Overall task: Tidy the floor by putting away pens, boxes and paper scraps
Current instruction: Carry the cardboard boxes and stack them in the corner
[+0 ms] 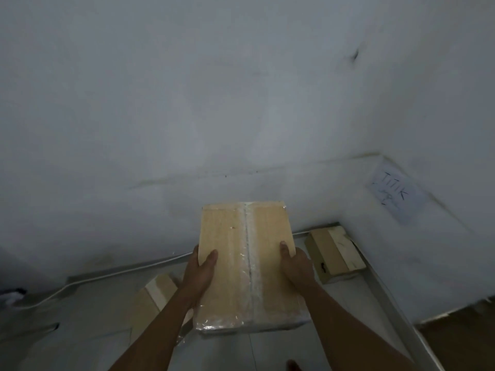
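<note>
Taped box (pixel 247 263) gripped between left hand (pixel 199 271) and right hand (pixel 296 266).

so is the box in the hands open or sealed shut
Sealed shut: clear tape runs down the centre seam of the box, and both flaps lie flat.

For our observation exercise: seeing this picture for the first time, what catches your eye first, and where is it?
The taped cardboard box in the centre stands out first, gripped by the left hand and right hand, thumbs on its top face. Next, a smaller box sits on the floor in the right corner, with a paper sheet handwritten TITIK on the wall above it.
</note>
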A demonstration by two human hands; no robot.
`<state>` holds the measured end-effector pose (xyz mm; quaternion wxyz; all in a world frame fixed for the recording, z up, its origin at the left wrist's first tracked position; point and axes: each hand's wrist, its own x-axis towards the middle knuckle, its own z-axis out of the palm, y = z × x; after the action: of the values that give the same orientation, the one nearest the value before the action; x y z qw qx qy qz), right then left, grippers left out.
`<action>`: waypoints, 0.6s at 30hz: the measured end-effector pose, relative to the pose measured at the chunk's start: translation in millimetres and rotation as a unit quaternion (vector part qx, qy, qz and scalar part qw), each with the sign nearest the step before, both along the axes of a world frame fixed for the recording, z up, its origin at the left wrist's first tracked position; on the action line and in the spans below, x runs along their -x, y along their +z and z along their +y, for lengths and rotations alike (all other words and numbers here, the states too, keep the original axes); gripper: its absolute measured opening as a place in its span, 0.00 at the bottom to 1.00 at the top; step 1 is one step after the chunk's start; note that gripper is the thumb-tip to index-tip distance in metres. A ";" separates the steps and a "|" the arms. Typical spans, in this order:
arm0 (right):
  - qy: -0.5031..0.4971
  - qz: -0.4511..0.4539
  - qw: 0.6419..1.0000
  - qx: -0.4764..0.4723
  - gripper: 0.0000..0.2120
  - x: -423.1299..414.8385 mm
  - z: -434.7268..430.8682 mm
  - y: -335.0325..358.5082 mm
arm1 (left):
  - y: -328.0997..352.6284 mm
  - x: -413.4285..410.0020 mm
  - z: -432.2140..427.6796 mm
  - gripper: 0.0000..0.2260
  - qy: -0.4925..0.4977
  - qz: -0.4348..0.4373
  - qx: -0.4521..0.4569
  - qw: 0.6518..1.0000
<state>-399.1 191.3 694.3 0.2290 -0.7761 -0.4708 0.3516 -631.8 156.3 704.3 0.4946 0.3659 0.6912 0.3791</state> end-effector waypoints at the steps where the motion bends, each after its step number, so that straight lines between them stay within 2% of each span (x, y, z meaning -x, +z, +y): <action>1: -0.009 0.001 1.000 0.000 0.33 -3.5 -2.0 1.7 | 0.7 -3.5 1.3 0.24 -0.009 0.000 -0.002 1.000; 5: -0.033 0.027 0.999 -0.004 0.33 -22.5 -6.3 9.0 | 1.8 -22.8 9.7 0.25 -0.037 -0.003 -0.009 0.999; 18: -0.039 -0.010 0.999 0.012 0.35 -149.3 32.8 15.7 | 4.6 -145.0 57.2 0.25 -0.050 0.001 0.009 0.999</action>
<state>-249.8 224.1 710.0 0.2287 -0.8002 -0.4377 0.3404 -486.8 213.5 708.9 0.5156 0.3964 0.6755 0.3474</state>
